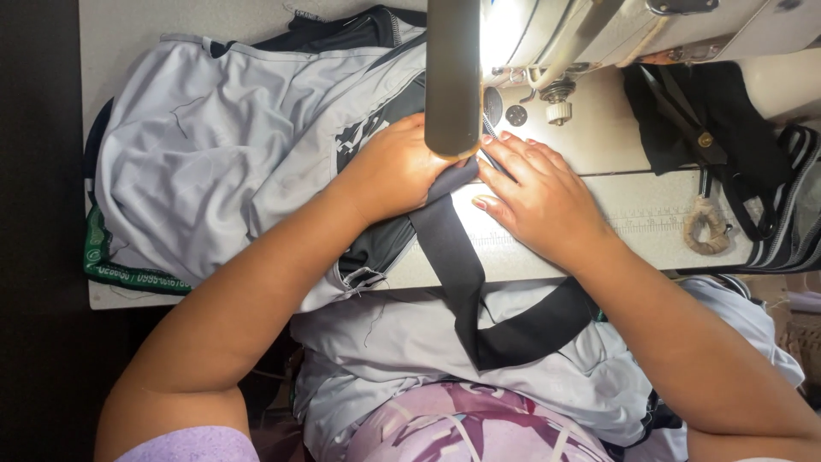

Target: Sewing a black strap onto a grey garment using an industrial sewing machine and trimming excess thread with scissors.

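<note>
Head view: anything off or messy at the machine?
Mostly tidy. Loose threads hang from the grey garment at the table edge, and the black strap droops off the table into a loop on the lap. Both hands, left hand and right hand, press fabric flat near the needle.
</note>
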